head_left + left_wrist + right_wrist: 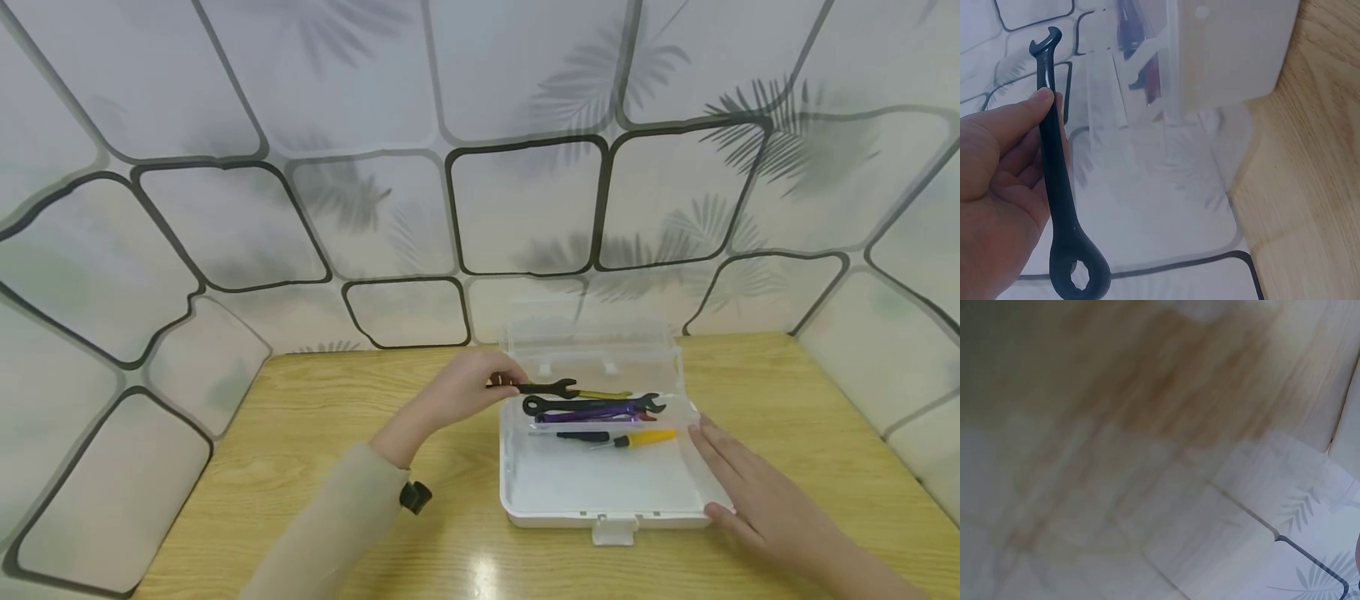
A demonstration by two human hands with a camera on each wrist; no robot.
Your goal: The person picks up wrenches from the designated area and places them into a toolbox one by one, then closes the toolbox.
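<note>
Head view: left hand point(476, 383) pinches a black wrench point(557, 388); right hand point(761, 496), fingers seemingly straight, touches the white case point(585, 487).

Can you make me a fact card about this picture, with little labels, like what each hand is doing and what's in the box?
Left hand: holds a black wrench by its handle
Right hand: rests against the right side of the box
Box: white, on a wooden table
Lid: clear, open
Latch: at the front, undone
Wrenches toward the back: another black one, a purple one, a yellow one
Screwdrivers: one black handle, one yellow handle
</note>
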